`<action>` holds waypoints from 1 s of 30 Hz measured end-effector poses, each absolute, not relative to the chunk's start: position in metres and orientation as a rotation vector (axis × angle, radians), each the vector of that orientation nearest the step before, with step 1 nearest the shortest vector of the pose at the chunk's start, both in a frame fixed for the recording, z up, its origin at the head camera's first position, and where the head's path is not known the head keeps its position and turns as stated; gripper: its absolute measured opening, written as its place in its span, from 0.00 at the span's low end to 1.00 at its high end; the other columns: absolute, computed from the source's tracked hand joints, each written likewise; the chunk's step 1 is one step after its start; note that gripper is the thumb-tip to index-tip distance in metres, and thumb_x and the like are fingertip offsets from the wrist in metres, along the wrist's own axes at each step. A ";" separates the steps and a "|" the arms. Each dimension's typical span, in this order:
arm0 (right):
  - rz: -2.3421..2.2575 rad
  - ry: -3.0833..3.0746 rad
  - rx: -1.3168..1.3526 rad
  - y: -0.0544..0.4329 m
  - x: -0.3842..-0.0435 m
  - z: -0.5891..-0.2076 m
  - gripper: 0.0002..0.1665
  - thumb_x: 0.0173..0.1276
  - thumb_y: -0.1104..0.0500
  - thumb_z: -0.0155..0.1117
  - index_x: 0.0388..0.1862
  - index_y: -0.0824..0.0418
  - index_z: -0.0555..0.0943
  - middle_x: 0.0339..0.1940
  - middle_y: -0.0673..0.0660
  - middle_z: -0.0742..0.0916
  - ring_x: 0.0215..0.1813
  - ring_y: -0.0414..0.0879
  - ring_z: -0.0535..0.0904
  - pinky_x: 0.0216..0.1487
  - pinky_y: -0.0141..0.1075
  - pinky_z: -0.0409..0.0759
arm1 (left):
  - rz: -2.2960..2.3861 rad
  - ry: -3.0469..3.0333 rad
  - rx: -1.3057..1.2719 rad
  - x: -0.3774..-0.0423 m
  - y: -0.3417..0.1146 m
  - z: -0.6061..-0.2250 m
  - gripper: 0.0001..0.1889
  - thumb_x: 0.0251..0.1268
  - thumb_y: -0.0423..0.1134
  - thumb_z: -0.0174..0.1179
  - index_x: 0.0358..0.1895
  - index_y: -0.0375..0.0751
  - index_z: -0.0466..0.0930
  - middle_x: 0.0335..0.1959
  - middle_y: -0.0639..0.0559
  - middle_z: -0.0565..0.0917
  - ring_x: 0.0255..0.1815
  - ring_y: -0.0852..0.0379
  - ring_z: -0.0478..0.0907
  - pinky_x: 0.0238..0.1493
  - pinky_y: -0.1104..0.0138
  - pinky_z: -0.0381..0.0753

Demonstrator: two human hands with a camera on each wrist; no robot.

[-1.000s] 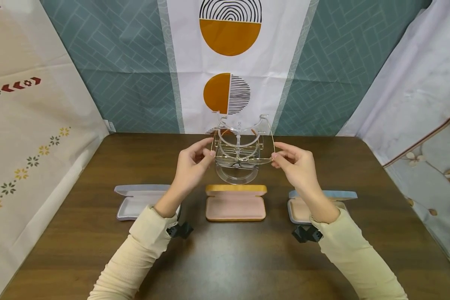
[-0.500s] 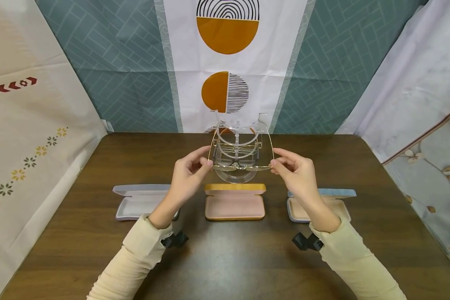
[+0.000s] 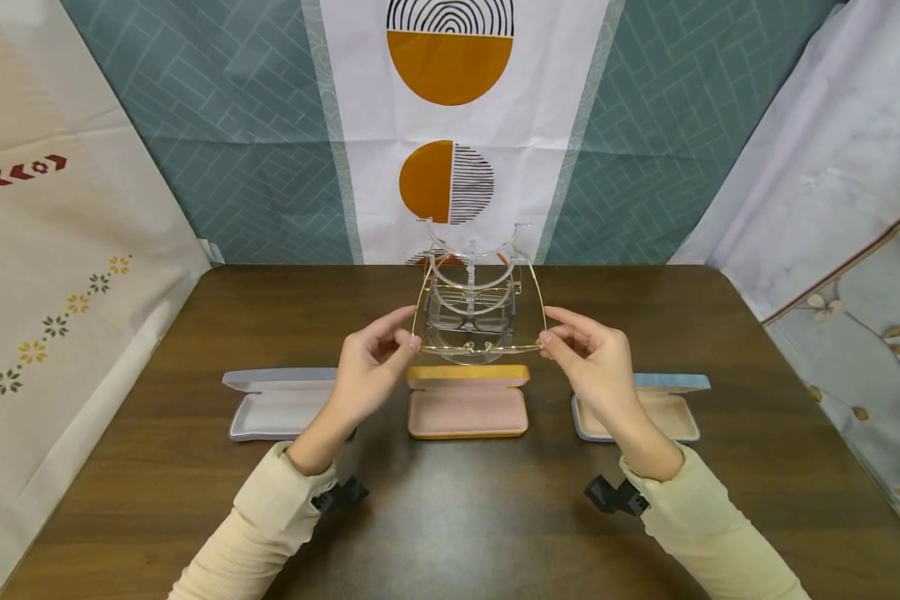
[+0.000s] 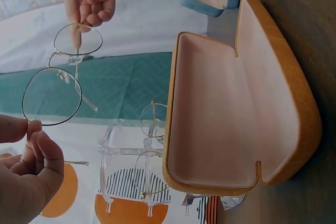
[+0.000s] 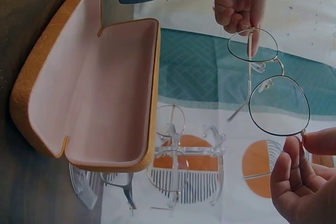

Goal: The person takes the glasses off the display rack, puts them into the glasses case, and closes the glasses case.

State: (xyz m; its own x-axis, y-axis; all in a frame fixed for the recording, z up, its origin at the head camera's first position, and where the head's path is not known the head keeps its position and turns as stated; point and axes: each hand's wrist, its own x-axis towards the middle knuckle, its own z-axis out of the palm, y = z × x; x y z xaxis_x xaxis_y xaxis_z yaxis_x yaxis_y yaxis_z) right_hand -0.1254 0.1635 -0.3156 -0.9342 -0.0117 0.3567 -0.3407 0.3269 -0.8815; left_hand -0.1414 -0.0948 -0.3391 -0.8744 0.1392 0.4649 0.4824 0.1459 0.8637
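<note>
1. The table (image 3: 465,525) carried a clear stand (image 3: 471,268) and, in front of it, an open mustard case (image 3: 468,412).
2. The thin-rimmed glasses (image 5: 279,106) were held in the air, unfolded, in front of the stand.
3. The left hand (image 3: 372,362) and right hand (image 3: 594,357) each pinched one outer end; a light, even grip and level, matched movement seemed wisest, to spare them twisting.
4. No brand, label or writing could be read.

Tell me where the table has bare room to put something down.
Free: the table in front of the yellow case, right of the blue case, left of the lavender case. Crowded: by the clear stand, with left hand and right hand holding glasses in front.
</note>
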 end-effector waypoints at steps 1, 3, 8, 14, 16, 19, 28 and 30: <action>1.646 -2.308 0.317 0.163 -0.125 -0.316 0.18 0.60 0.69 0.61 0.52 0.67 0.78 0.29 0.66 0.84 0.27 0.37 0.80 0.32 0.27 0.76 | -1.793 -2.153 -0.603 -0.141 -0.095 -0.339 0.18 0.57 0.22 0.56 0.53 0.26 0.73 0.22 0.38 0.76 0.21 0.63 0.68 0.23 0.75 0.66; 1.650 -2.306 0.318 0.163 -0.124 -0.317 0.18 0.60 0.69 0.61 0.51 0.68 0.78 0.29 0.66 0.84 0.27 0.37 0.80 0.32 0.26 0.76 | -1.804 -2.155 -0.601 -0.139 -0.095 -0.340 0.18 0.57 0.22 0.56 0.53 0.26 0.73 0.22 0.38 0.76 0.21 0.63 0.68 0.23 0.75 0.66; 1.649 -2.305 0.320 0.163 -0.122 -0.320 0.18 0.60 0.69 0.61 0.51 0.68 0.78 0.29 0.66 0.84 0.27 0.35 0.80 0.30 0.26 0.75 | -1.803 -2.166 -0.597 -0.136 -0.095 -0.343 0.18 0.56 0.22 0.56 0.53 0.26 0.74 0.22 0.44 0.77 0.23 0.63 0.70 0.25 0.75 0.69; 1.651 -2.307 0.323 0.164 -0.119 -0.326 0.18 0.60 0.70 0.61 0.51 0.69 0.78 0.29 0.65 0.84 0.27 0.35 0.80 0.30 0.25 0.75 | -1.787 -2.172 -0.612 -0.133 -0.096 -0.347 0.18 0.56 0.22 0.56 0.52 0.25 0.74 0.22 0.45 0.78 0.23 0.64 0.71 0.26 0.75 0.70; 1.645 -2.311 0.323 0.164 -0.118 -0.329 0.18 0.59 0.70 0.61 0.50 0.69 0.78 0.29 0.65 0.84 0.27 0.35 0.80 0.28 0.25 0.75 | -1.790 -2.177 -0.615 -0.131 -0.096 -0.349 0.18 0.56 0.22 0.56 0.52 0.25 0.74 0.22 0.45 0.78 0.22 0.64 0.70 0.25 0.76 0.70; 1.640 -2.315 0.328 0.164 -0.117 -0.334 0.18 0.59 0.71 0.61 0.50 0.69 0.79 0.28 0.64 0.85 0.27 0.35 0.80 0.26 0.25 0.73 | -1.800 -2.187 -0.613 -0.130 -0.097 -0.352 0.18 0.56 0.21 0.56 0.52 0.25 0.73 0.22 0.46 0.78 0.22 0.64 0.70 0.24 0.75 0.69; 1.621 -2.311 0.364 0.164 -0.117 -0.344 0.17 0.59 0.71 0.62 0.49 0.70 0.79 0.27 0.63 0.85 0.27 0.42 0.81 0.24 0.26 0.73 | -1.824 -2.230 -0.596 -0.126 -0.099 -0.357 0.18 0.57 0.22 0.55 0.52 0.24 0.73 0.22 0.43 0.77 0.22 0.64 0.69 0.24 0.75 0.68; 1.617 -2.314 0.361 0.164 -0.118 -0.345 0.17 0.59 0.71 0.62 0.49 0.70 0.79 0.27 0.63 0.85 0.27 0.44 0.81 0.24 0.26 0.73 | -1.845 -2.233 -0.600 -0.126 -0.099 -0.358 0.18 0.57 0.21 0.55 0.52 0.24 0.73 0.22 0.40 0.76 0.23 0.64 0.70 0.25 0.75 0.69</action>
State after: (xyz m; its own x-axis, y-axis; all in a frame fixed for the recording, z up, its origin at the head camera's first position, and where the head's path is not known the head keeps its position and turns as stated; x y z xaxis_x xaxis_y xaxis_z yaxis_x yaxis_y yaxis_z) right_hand -0.1178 0.1639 -0.3455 -0.9250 -0.0365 0.3781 -0.3676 0.3371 -0.8667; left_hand -0.1258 -0.0992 -0.3582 -0.9016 0.1895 0.3889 0.4177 0.1471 0.8966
